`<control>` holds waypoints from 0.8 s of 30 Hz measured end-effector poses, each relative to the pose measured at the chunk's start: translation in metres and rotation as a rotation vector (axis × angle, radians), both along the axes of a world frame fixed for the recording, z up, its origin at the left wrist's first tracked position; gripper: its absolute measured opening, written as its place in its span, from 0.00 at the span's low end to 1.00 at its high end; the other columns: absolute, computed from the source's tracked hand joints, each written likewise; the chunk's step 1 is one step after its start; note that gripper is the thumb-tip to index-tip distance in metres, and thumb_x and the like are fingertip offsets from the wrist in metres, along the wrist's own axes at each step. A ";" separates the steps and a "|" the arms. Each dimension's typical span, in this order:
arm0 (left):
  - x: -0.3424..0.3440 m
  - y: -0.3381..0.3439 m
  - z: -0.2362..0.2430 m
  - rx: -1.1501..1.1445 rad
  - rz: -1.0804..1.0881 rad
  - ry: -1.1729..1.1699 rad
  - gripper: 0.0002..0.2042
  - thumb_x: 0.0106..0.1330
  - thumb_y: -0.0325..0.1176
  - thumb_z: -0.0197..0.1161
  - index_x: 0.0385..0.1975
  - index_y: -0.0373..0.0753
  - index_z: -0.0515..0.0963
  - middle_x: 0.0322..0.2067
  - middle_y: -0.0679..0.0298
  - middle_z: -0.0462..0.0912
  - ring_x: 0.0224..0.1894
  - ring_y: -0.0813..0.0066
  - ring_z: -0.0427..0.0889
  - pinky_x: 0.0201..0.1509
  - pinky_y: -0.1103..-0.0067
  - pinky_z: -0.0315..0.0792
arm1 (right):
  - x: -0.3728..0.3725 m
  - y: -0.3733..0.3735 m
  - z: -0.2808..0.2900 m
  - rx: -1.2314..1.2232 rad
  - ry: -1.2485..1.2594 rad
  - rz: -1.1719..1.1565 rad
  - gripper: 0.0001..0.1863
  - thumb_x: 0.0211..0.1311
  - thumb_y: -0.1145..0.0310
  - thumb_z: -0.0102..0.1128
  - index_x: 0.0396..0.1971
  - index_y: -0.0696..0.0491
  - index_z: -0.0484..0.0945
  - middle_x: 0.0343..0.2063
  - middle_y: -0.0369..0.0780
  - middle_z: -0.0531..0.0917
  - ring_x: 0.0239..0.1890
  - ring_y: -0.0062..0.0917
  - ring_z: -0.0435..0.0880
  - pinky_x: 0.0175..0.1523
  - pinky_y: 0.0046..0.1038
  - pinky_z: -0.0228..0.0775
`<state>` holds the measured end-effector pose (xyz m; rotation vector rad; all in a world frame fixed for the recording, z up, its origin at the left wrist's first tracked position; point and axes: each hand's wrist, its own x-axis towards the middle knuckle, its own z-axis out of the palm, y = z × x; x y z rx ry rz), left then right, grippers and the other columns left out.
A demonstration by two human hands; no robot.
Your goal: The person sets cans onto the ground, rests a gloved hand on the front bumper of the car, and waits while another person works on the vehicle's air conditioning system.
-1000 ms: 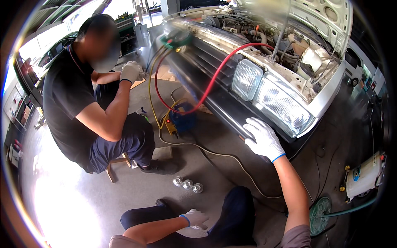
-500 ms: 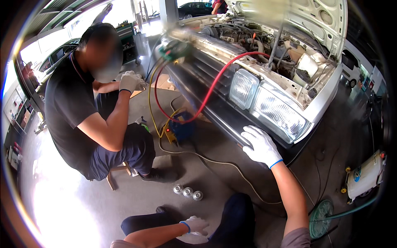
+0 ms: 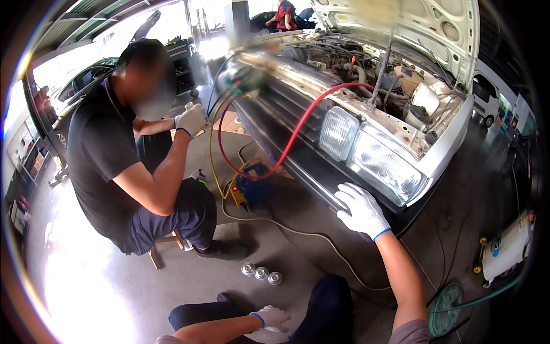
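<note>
One right hand [image 3: 362, 211] in a white glove [image 3: 366, 217] lies on the black bumper [image 3: 318, 178] at the front of a white car [image 3: 455, 137]. Its fingers are spread out, not curled around anything. The left hand [image 3: 274, 319] is between the knees [image 3: 334, 298], fingers loose, with nothing seen in it. This looks like a resting or steadying step, with the bumper just below the big headlight [image 3: 385, 166]. A next move seems to call for lifting the right hand gently off the edge of the bumper.
</note>
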<state>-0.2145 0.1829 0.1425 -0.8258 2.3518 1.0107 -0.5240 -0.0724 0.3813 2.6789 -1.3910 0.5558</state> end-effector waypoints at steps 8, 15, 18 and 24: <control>0.001 -0.001 -0.003 0.000 -0.013 0.024 0.33 0.66 0.61 0.63 0.62 0.40 0.80 0.50 0.47 0.89 0.53 0.45 0.89 0.57 0.54 0.80 | 0.001 0.001 0.001 -0.003 -0.008 -0.007 0.26 0.59 0.62 0.68 0.59 0.52 0.83 0.66 0.45 0.79 0.72 0.41 0.74 0.77 0.42 0.66; 0.002 0.001 -0.012 -0.016 -0.007 0.039 0.32 0.66 0.60 0.64 0.60 0.39 0.80 0.48 0.47 0.89 0.51 0.45 0.89 0.56 0.54 0.81 | 0.000 -0.001 -0.002 -0.001 -0.012 0.000 0.26 0.59 0.62 0.68 0.58 0.53 0.83 0.67 0.45 0.79 0.72 0.41 0.74 0.77 0.42 0.66; 0.002 0.001 -0.011 -0.025 0.010 0.069 0.31 0.66 0.59 0.64 0.58 0.39 0.81 0.47 0.47 0.89 0.51 0.45 0.89 0.55 0.54 0.81 | 0.001 0.001 0.000 0.003 -0.021 -0.004 0.26 0.59 0.62 0.68 0.58 0.53 0.83 0.67 0.46 0.79 0.72 0.41 0.74 0.77 0.42 0.66; 0.000 0.001 -0.007 -0.027 0.009 0.045 0.29 0.66 0.58 0.64 0.55 0.38 0.82 0.47 0.47 0.89 0.52 0.45 0.89 0.55 0.54 0.80 | 0.001 0.001 0.002 0.008 -0.018 -0.015 0.26 0.59 0.62 0.68 0.58 0.53 0.83 0.67 0.46 0.79 0.72 0.41 0.74 0.77 0.42 0.66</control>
